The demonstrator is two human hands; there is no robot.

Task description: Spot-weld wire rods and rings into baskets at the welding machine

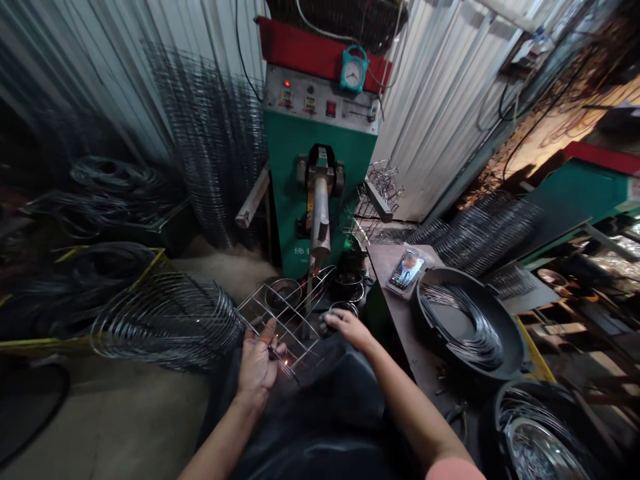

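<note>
Left hand: the person's left hand (259,365), palm up, thumb and fingers closed on the near-left edge of the wire grid; small orange glints show just beside the fingertips.
Wire grid: flat, silver metal wire grid (281,315) of square openings, tilted, held above the lap, its far part below the machine's arm.
Right hand: the person's right hand (345,327), fingers curled in, near the grid's right corner; from here I cannot tell whether they pinch anything.
Lap: covered by a smooth black sheet (325,407).
Machine: upright green metal machine with a red top (284,173), straight ahead; a grey cylindrical metal arm (321,207) juts forward from it.
Left side: a bundle of curved silver wires (170,323), just beside the left hand.
Right side: round black tray (513,340) holding coiled grey wire (480,343); near it, a lit phone (407,270).
</note>
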